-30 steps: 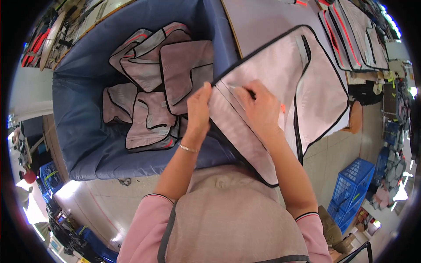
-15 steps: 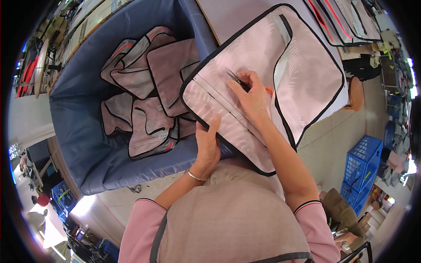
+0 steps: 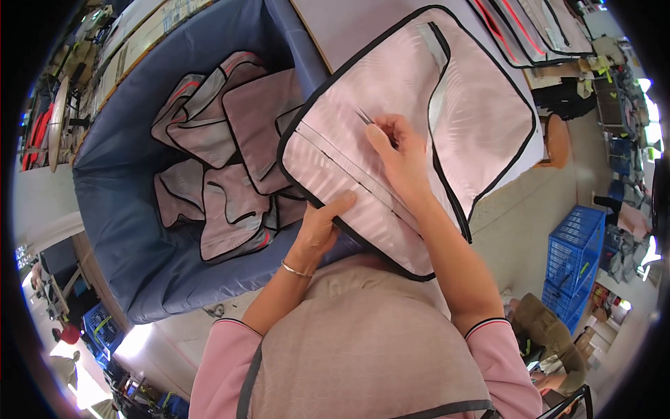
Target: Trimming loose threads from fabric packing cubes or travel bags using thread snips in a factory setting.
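fingers of my right hand (image 3: 398,150) pinch small metal snips (image 3: 364,116) on pale pink black-edged fabric panel (image 3: 391,133); my left hand (image 3: 321,227) grips its lower edge.

Both forearms enter from the lower edge, bare below pink sleeves. Left hand (image 3: 317,234): palm down, fingers curled under, thumb laid flat on top in a pinch; a thin bracelet circles the wrist. Right hand (image 3: 396,150): reached further forward, fingertips (image 3: 371,131) bunched together and pressed downward, wrist straight.
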Demonstrator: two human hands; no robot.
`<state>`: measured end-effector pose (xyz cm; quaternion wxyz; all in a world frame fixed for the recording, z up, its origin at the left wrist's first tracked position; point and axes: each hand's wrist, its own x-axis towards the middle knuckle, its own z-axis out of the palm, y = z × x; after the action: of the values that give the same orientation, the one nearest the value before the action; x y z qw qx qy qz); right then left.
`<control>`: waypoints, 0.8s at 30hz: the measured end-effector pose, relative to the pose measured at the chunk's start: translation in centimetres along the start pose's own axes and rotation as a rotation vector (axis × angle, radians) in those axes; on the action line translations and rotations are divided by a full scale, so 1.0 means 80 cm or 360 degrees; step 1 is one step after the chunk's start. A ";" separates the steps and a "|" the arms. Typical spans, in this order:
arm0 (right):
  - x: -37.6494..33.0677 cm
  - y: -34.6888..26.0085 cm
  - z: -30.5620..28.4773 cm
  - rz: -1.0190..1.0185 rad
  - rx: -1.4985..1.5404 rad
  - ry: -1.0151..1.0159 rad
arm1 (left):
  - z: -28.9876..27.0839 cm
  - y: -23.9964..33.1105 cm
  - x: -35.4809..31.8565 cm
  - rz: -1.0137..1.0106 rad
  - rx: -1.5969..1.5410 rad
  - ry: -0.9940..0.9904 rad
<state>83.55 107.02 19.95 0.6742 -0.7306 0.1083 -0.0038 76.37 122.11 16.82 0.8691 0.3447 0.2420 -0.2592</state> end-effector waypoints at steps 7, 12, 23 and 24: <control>-0.095 -0.054 -0.044 -0.0353 -0.1143 0.0113 | 0.021 0.001 0.009 0.0058 -0.0262 -0.0250; -0.106 -0.049 -0.044 -0.0700 -0.1470 0.0183 | 0.025 -0.003 0.013 0.0040 -0.0230 -0.0274; -0.092 -0.053 -0.040 -0.0869 -0.1667 0.0153 | 0.031 0.000 0.010 0.0102 -0.0222 -0.0296; -0.091 -0.053 -0.041 -0.0882 -0.1682 0.0145 | 0.032 0.000 0.010 0.0100 -0.0220 -0.0292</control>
<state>76.62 105.26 25.45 0.1881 -0.9671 -0.0702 -0.1563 77.58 120.02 18.02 0.9170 0.2663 0.1676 -0.2450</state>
